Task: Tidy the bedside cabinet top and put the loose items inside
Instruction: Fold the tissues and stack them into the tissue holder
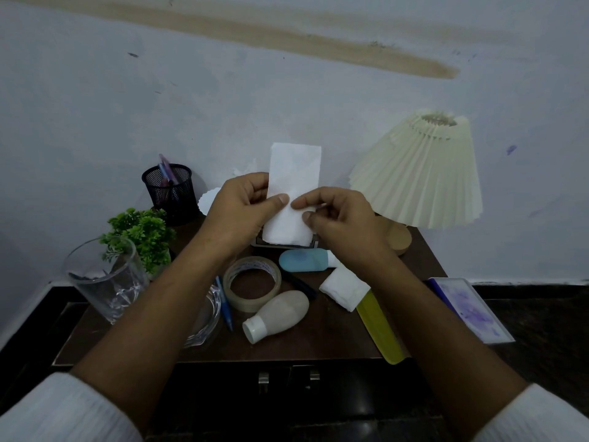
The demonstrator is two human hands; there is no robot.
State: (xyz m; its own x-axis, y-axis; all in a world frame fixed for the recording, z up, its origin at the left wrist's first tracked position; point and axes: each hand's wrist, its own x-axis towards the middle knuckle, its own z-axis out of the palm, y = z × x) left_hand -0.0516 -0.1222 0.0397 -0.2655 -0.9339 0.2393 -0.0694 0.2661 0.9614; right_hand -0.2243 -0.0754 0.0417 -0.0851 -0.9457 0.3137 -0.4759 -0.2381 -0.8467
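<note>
Cluttered bedside cabinet top against pale wall — left hand and right hand both pinch white tissue above tape roll, beige bottle, lamp.

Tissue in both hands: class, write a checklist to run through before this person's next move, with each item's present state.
1. Grip: left hand and right hand both pinch the tissue: ok.
2. Cabinet top cleared: tape roll, beige bottle, blue bottle and pen lie loose on it: not ok.
3. Cabinet doors open for storing: they look closed: not ok.
4. Glass upright: ok.
5. Room behind the doors: cannot tell.
</note>
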